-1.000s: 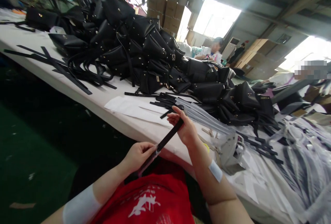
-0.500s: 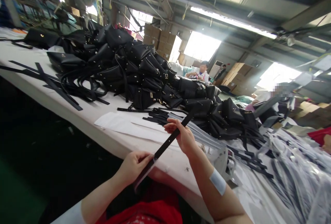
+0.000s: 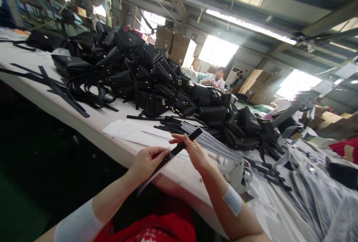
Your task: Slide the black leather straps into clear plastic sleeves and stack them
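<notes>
A black strap [image 3: 179,147] slants between my two hands over the table's front edge. Its lower part is inside a clear plastic sleeve [image 3: 149,181]. My left hand [image 3: 149,162] is closed, pinching the strap and the sleeve's mouth between thumb and fingers. Near the strap's bare upper end, my right hand [image 3: 194,153] grips it between thumb and fingers, with other fingers stretched out. Beyond my hands lie a bundle of black straps [image 3: 170,124] and several sleeved straps [image 3: 212,141] in clear plastic.
Black bags [image 3: 151,74] are heaped along the white table [image 3: 123,148]. Loose black straps [image 3: 56,89] lie at left, white sheets [image 3: 125,132] in the middle. A metal device [image 3: 242,176] stands right of my right arm, beside plastic-wrapped straps [image 3: 316,186]. Two people are farther back.
My left hand has moved up and to the right along the strap, with the sleeve. The strap's bare upper part is now shorter, and my right hand is nearer its end.
</notes>
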### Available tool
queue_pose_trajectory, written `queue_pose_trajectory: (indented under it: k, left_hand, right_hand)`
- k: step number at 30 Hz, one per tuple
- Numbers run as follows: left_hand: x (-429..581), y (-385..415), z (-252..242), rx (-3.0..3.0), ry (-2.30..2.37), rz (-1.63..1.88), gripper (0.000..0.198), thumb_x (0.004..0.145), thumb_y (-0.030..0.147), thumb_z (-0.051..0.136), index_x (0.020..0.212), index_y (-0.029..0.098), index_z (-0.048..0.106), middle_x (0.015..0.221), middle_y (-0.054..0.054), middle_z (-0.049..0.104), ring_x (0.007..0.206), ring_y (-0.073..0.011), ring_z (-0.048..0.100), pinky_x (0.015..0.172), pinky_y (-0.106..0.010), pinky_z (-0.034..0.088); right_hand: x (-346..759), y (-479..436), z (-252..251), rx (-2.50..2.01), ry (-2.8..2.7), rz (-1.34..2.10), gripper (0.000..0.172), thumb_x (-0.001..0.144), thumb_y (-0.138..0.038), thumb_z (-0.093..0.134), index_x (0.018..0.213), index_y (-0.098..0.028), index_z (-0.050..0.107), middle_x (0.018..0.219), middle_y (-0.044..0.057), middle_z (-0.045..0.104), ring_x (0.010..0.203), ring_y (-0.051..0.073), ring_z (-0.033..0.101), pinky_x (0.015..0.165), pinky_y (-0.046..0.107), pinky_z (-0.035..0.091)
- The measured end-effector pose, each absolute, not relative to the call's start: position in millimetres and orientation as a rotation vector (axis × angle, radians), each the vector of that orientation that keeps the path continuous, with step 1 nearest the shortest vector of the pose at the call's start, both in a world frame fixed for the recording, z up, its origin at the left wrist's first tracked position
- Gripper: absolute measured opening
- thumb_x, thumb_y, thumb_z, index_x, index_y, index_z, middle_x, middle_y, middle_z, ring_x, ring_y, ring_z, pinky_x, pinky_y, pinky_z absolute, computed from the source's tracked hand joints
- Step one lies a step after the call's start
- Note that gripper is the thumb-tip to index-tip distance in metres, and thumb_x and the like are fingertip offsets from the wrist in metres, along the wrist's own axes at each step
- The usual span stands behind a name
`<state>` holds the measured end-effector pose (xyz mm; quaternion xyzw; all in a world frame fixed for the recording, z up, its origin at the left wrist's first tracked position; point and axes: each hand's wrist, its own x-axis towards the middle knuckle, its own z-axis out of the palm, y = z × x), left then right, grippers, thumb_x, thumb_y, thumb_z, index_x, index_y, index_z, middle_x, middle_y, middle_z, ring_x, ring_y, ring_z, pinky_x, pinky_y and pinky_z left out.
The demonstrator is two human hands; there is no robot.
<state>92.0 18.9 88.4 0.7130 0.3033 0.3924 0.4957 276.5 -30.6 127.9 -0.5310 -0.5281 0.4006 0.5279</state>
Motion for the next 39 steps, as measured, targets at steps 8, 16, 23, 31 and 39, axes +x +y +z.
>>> queue_pose_trajectory:
  k: [8,16,23,31,39]
  left_hand:
    - [94.7,21.4,91.4,1.973,0.803,1.219,0.023,0.087,0.039,0.062,0.082,0.023,0.078,0.076,-0.003,0.067,0.075,-0.0183,0.063,0.070,-0.029,0.053]
    - [84.1,0.9,43.7,1.837,0.677,0.651,0.045,0.073,0.050,0.073,0.103,0.017,0.068,0.091,-0.005,0.073,0.084,-0.0247,0.068,0.075,-0.032,0.056]
    - [61.0,27.4,18.5,1.911,0.823,0.344,0.034,0.076,0.044,0.063,0.098,0.020,0.072,0.085,-0.003,0.077,0.077,-0.0250,0.072,0.071,-0.030,0.056]
    - [122.1,113.1,86.0,2.716,0.978,0.557,0.040,0.075,0.020,0.051,0.109,0.019,0.072,0.110,-0.010,0.077,0.100,-0.0311,0.071,0.091,-0.038,0.054]
    - [261.1,152.1,133.5,3.108,0.836,0.534,0.070,0.081,0.020,0.070,0.142,0.001,0.043,0.138,-0.026,0.052,0.131,-0.0374,0.045,0.111,-0.045,0.034]
  right_hand:
    - [254.9,-33.9,108.7,-1.195,-1.185,1.430,0.074,0.086,-0.075,0.047,0.128,-0.016,0.061,0.069,0.003,0.068,0.053,0.016,0.066,0.052,0.026,0.045]
    - [298.0,-62.6,169.1,-0.988,-1.044,1.177,0.059,0.088,-0.067,0.053,0.109,-0.014,0.066,0.090,0.011,0.076,0.047,0.014,0.064,0.045,0.025,0.048]
    - [436.6,-117.8,195.4,-1.079,-0.560,0.419,0.044,0.088,-0.058,0.059,0.081,-0.015,0.064,0.055,-0.002,0.061,0.028,0.003,0.036,0.028,0.015,0.024]
    - [554.7,-174.7,146.4,-1.108,-0.358,0.217,0.045,0.090,-0.057,0.058,0.081,-0.013,0.064,0.057,-0.001,0.060,0.033,0.005,0.042,0.033,0.016,0.034]
    - [650.6,-171.6,123.0,-1.529,0.003,0.116,0.025,0.093,-0.042,0.057,0.086,-0.018,0.055,0.061,-0.004,0.056,0.044,0.010,0.058,0.041,0.018,0.044]
